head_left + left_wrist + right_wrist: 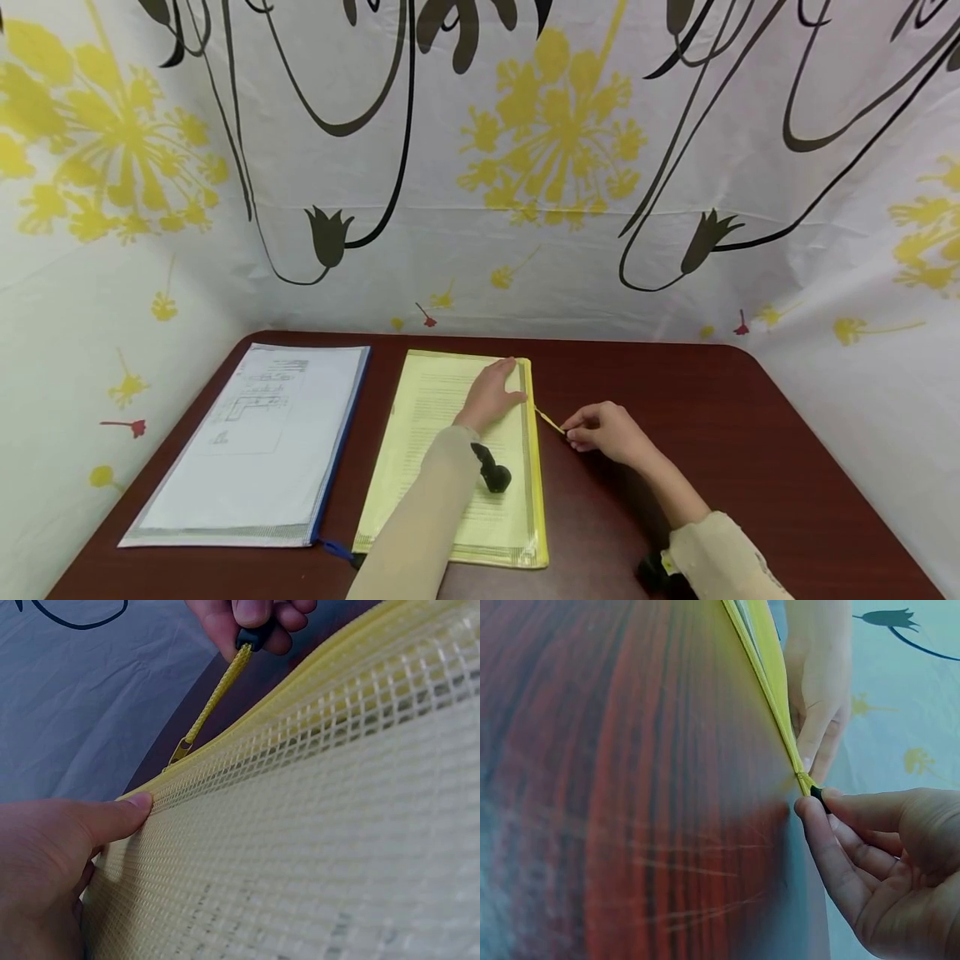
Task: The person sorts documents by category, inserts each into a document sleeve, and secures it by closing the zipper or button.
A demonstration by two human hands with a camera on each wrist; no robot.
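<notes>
A yellow mesh zipper document pouch point(420, 442) with printed paper inside lies on the table. My left hand point(491, 396) is at its upper right corner, and in the left wrist view the thumb point(124, 817) presses on the mesh beside the zipper edge, the other fingers partly hidden at the edge. My right hand point(611, 432) pinches the black end of the yellow zipper pull cord point(217, 694) between thumb and fingers. The cord is stretched from the zipper slider point(180, 750), close to my left thumb. In the right wrist view the pouch edge point(769, 697) stands before the left hand.
To the left lies a similar blue-edged document pouch point(255, 467) with a drawn sheet in it, its blue pull cord point(335, 549) near the yellow pouch's lower corner. The dark red wooden table point(697, 417) reaches a patterned cloth wall point(420, 283) behind and at the sides.
</notes>
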